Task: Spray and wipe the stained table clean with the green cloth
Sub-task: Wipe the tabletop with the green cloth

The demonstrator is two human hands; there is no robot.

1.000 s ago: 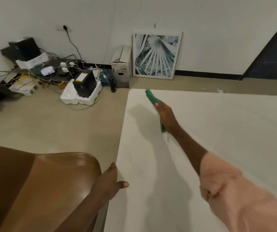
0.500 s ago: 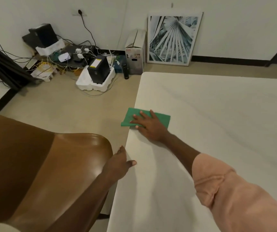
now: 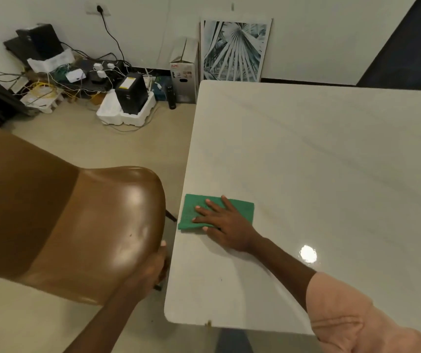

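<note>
1. Our right hand point(image 3: 226, 225) lies flat, fingers spread, pressing the green cloth point(image 3: 240, 210) onto the table point(image 3: 319, 154) by its left edge.
2. Our left hand point(image 3: 150, 273) touches the brown chair point(image 3: 82, 225); we cannot tell its grip.
3. We judge wiping under way; a faint brownish smear beside the cloth remains. No spray bottle shows.

Probably an office or spare room in use for storage: a tangle of cables and chargers point(image 3: 87, 77) on the floor, a boxed UPS point(image 3: 184, 72), a framed print point(image 3: 234, 50) leaning unhung against the wall.
</note>
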